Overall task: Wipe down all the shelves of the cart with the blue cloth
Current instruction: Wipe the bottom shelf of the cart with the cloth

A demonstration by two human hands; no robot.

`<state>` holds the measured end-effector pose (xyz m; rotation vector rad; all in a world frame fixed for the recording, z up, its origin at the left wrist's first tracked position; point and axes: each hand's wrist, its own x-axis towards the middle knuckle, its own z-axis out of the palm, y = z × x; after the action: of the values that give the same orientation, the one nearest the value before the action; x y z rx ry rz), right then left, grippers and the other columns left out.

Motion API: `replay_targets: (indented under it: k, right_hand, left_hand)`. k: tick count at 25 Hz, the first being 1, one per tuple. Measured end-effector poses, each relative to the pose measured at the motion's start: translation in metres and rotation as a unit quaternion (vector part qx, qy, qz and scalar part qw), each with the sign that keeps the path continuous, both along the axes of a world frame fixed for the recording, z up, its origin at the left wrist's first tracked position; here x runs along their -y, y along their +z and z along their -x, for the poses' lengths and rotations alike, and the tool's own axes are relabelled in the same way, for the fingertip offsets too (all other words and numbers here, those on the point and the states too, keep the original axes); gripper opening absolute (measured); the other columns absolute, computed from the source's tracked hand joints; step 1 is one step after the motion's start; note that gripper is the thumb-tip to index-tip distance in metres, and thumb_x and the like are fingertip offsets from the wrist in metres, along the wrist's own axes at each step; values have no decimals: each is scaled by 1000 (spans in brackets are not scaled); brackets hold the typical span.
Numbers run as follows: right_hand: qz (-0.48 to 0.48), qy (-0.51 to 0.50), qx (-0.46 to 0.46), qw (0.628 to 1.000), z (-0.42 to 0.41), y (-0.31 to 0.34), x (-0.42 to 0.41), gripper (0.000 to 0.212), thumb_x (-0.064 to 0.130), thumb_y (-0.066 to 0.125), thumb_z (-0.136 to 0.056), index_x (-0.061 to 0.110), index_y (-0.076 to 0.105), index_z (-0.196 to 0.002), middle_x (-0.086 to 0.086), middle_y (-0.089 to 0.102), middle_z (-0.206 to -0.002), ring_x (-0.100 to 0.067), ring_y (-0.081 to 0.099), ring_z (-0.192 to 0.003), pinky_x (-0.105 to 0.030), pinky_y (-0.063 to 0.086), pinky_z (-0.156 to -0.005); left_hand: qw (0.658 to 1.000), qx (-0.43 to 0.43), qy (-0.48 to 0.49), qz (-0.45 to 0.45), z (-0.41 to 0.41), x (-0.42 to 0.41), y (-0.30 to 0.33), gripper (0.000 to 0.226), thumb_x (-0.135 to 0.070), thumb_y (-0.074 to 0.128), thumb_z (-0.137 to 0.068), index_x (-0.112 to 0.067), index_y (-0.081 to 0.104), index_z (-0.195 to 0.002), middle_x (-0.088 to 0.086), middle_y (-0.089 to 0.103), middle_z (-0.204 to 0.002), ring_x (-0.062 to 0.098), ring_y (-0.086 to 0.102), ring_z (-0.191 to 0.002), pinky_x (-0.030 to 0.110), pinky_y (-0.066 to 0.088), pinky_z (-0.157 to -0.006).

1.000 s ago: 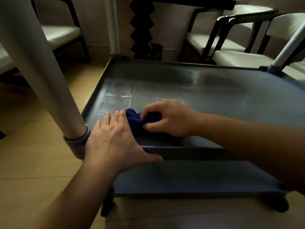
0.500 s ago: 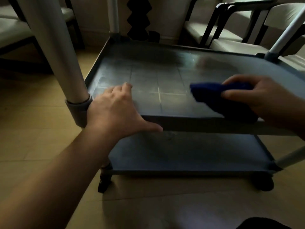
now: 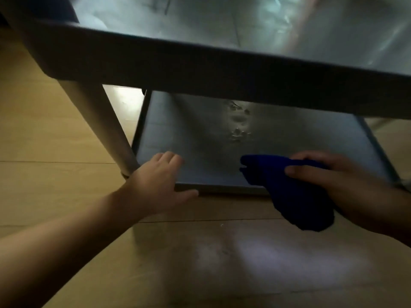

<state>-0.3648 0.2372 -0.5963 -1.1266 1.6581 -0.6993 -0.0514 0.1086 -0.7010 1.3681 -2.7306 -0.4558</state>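
Now both hands have dropped to the bottom shelf (image 3: 200, 121): right hand (image 3: 347, 183) clutches the blue cloth (image 3: 289, 192), left hand (image 3: 160, 181) rests open, empty, lower frame

The upper shelf (image 3: 222, 70) runs out past the top and right edges and hides the far half of the bottom shelf (image 3: 200, 134). The blue cloth (image 3: 289, 196) is partly covered by the right hand (image 3: 347, 185), whose wrist leaves the right edge. The grey post (image 3: 104, 130) is blurred, its foot behind the left hand (image 3: 155, 181).
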Motion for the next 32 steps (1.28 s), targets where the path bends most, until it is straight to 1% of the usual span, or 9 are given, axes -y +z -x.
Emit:
replay_targets:
  k: [4, 9, 12, 15, 17, 20, 22, 27, 32]
  right_hand:
    - [28, -122, -73, 989, -22, -60, 68, 11, 47, 77, -80, 48, 71, -89, 9, 75, -87, -14, 74, -71, -26, 58, -54]
    - [169, -93, -168, 967, -66, -105, 148, 22, 52, 71, -82, 40, 63, -98, 22, 61, -93, 1, 60, -83, -18, 42, -63]
    - [165, 23, -247, 954, -85, -140, 168, 43, 61, 62, -80, 41, 61, -118, 5, 61, -117, -18, 61, -106, -32, 50, -84]
    - [96, 100, -364, 921, -101, -172, 176, 62, 70, 51, -80, 44, 49, -137, -1, 44, -143, -33, 46, -125, -52, 42, -102]
    - [97, 111, -423, 894, -119, -183, 179, 64, 73, 47, -79, 42, 50, -135, 0, 46, -143, -34, 44, -122, -55, 41, -99]
    - [167, 96, -513, 837, -139, -191, 184, 46, 59, 52, -85, 28, 61, -116, -7, 59, -123, -35, 52, -106, -48, 42, -83]
    - [210, 107, -536, 811, -136, -195, 185, 35, 50, 57, -87, 21, 62, -107, -12, 62, -111, -36, 55, -97, -43, 42, -75]
    - [221, 104, -514, 822, -97, -204, 186, 29, 42, 62, -87, 23, 59, -108, -14, 58, -107, -33, 54, -91, -35, 42, -61]
    - [127, -16, -541, 831, -5, -203, 174, 26, 43, 59, -88, 21, 57, -102, -17, 58, -107, -40, 55, -94, -37, 40, -67]
  left_hand:
    - [997, 18, 69, -42, 32, 51, -44, 141, -107, 52, -53, -23, 17, -161, 6, 28, -168, 29, 24, -155, 49, 29, -122]
    - [991, 100, 62, -68, 27, 86, -65, 178, -116, 45, -22, -22, -9, -163, 9, 2, -175, 36, -2, -160, 55, 6, -127]
    - [986, 136, 56, -81, 20, 89, -72, 183, -114, 49, -21, -18, -17, -161, 11, -6, -175, 39, -6, -159, 55, 5, -127]
    - [982, 168, 41, -72, 18, 84, -81, 184, -113, 48, -20, -16, -19, -161, 12, -10, -174, 40, -8, -159, 55, 5, -127]
    - [980, 190, 28, -55, 17, 78, -88, 179, -114, 39, -24, -14, -19, -161, 14, -14, -174, 42, -11, -158, 56, 5, -128]
    - [982, 181, 40, -26, 18, 73, -93, 176, -117, 9, -23, -12, -15, -162, 15, -11, -174, 43, -10, -158, 57, 8, -130]
    - [986, 159, 54, -12, 19, 72, -94, 177, -119, 9, -22, -14, -10, -163, 15, -6, -174, 42, -6, -159, 56, 9, -130]
    - [986, 158, 56, 10, 19, 71, -99, 170, -121, 13, -23, -26, -12, -163, 13, -5, -175, 43, -2, -158, 56, 11, -129]
    - [985, 167, 53, 13, 18, 72, -97, 169, -120, 10, -25, -27, -12, -163, 13, -8, -175, 43, -4, -158, 56, 12, -129]
